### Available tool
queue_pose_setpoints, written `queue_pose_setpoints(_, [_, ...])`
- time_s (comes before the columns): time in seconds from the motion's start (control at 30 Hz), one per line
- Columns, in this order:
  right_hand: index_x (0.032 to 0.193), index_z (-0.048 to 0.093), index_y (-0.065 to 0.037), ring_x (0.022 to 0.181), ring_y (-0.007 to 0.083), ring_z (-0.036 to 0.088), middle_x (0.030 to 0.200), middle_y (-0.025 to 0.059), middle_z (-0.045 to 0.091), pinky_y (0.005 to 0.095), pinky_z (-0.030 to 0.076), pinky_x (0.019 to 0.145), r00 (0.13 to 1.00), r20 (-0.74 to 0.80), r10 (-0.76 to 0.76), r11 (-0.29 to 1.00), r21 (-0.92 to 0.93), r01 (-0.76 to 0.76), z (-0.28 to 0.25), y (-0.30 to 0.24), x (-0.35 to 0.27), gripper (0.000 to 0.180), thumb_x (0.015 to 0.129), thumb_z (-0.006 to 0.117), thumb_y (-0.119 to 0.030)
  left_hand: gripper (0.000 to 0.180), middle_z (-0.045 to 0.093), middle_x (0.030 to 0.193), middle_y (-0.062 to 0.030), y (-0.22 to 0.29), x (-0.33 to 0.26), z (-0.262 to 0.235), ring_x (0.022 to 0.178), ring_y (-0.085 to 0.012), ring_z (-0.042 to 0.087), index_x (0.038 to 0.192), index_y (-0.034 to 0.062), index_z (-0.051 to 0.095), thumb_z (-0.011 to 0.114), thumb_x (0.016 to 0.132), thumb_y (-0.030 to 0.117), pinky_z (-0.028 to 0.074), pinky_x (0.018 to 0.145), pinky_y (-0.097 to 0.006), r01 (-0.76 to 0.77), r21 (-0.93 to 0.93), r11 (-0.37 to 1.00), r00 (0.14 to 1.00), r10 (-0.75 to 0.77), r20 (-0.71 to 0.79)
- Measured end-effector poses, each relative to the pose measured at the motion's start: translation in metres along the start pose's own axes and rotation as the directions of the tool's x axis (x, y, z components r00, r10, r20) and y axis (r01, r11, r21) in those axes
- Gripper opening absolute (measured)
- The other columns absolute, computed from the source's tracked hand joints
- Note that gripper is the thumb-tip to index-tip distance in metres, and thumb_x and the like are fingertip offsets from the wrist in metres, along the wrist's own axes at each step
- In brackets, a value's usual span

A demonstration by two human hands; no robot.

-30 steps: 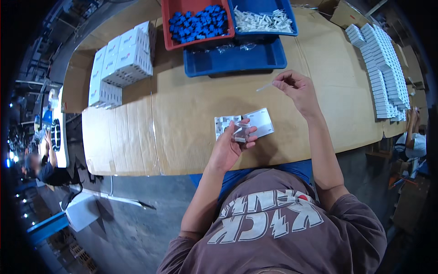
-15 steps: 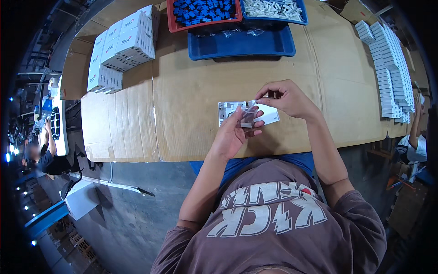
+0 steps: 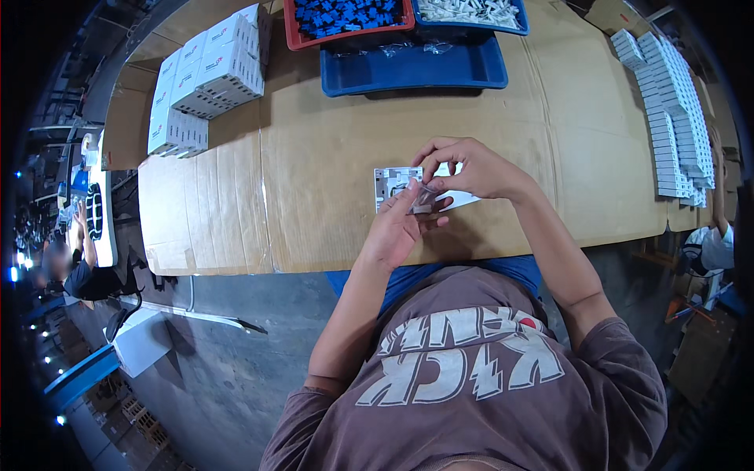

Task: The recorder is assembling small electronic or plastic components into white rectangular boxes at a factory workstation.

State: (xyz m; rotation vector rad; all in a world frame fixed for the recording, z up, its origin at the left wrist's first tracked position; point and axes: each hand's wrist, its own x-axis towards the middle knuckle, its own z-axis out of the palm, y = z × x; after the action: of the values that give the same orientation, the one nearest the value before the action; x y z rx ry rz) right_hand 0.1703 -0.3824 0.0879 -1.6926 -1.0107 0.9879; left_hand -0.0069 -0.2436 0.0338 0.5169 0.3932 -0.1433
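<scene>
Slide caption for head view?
Left hand holding a clear plastic bag, right hand at its upper end, over a cardboard-covered table.

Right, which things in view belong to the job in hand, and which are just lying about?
Seemingly in the job:
small clear plastic piece in the left hand, right hand at it
flat white rectangular piece beneath them

Untouched, perhaps just lying about:
red plastic bin of small blue pieces
blue plastic bin of white pieces
shallow blue plastic tray
stacked white boxes
</scene>
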Motion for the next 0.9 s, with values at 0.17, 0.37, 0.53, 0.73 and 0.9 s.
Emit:
queue_pose_setpoints(0.17, [0.096,0.078,-0.001,0.107,0.0230,0.067,0.127,0.0107,0.071,0.0356,0.054,0.093,0.990,0.136,0.038,0.994,-0.109,-0.023,-0.009,-0.010,0.000,0.012,0.090,0.075,-0.011,0.039,0.071,0.126,-0.0119,-0.001,-0.001,0.001,0.114,-0.0315,0.071,0.138,0.0027,0.056,0.050,0.113,0.031,0.063,0.087,-0.041,0.021,-0.003,1.000,0.999,-0.021,-0.037])
queue_pose_setpoints(0.37, [0.099,0.077,-0.002,0.108,0.0225,0.068,0.129,0.0106,0.071,0.0369,0.051,0.093,0.988,0.129,0.090,0.994,-0.067,-0.082,-0.008,-0.009,-0.002,0.016,0.094,0.075,-0.017,0.042,0.071,0.125,-0.0119,-0.006,0.003,-0.006,0.112,-0.0290,0.072,0.137,0.0026,0.057,0.046,0.114,0.036,0.062,0.086,-0.040,0.014,-0.006,1.000,0.998,-0.014,-0.056])
queue_pose_setpoints(0.53, [0.104,0.078,-0.002,0.108,0.0224,0.068,0.130,0.0115,0.071,0.0363,0.052,0.094,0.972,0.233,0.024,0.982,-0.187,0.020,-0.008,-0.007,-0.001,0.018,0.094,0.075,-0.017,0.044,0.071,0.125,-0.0121,-0.004,0.003,-0.008,0.111,-0.0272,0.072,0.138,0.0030,0.056,0.044,0.114,0.038,0.061,0.087,-0.040,0.005,-0.002,1.000,1.000,-0.005,0.002])
queue_pose_setpoints(0.73, [0.106,0.078,-0.002,0.099,0.0199,0.070,0.117,0.0101,0.076,0.0341,0.054,0.091,0.989,0.123,0.077,0.995,-0.069,-0.069,-0.010,-0.003,0.001,0.015,0.095,0.074,-0.012,0.039,0.074,0.118,-0.0131,0.005,-0.003,0.003,0.105,-0.0258,0.074,0.134,0.0013,0.061,0.047,0.114,0.032,0.060,0.089,-0.039,-0.018,0.128,0.992,0.998,0.025,-0.057])
queue_pose_setpoints(0.9, [0.104,0.076,0.000,0.093,0.0134,0.069,0.101,0.0056,0.077,0.0308,0.055,0.087,0.994,0.053,0.100,0.994,0.026,-0.102,-0.003,0.007,0.001,0.012,0.094,0.075,-0.006,0.036,0.076,0.111,-0.0138,0.005,-0.003,0.002,0.099,-0.0244,0.075,0.125,-0.0008,0.069,0.050,0.113,0.028,0.061,0.088,-0.037,-0.080,0.462,0.883,0.978,0.160,-0.136])
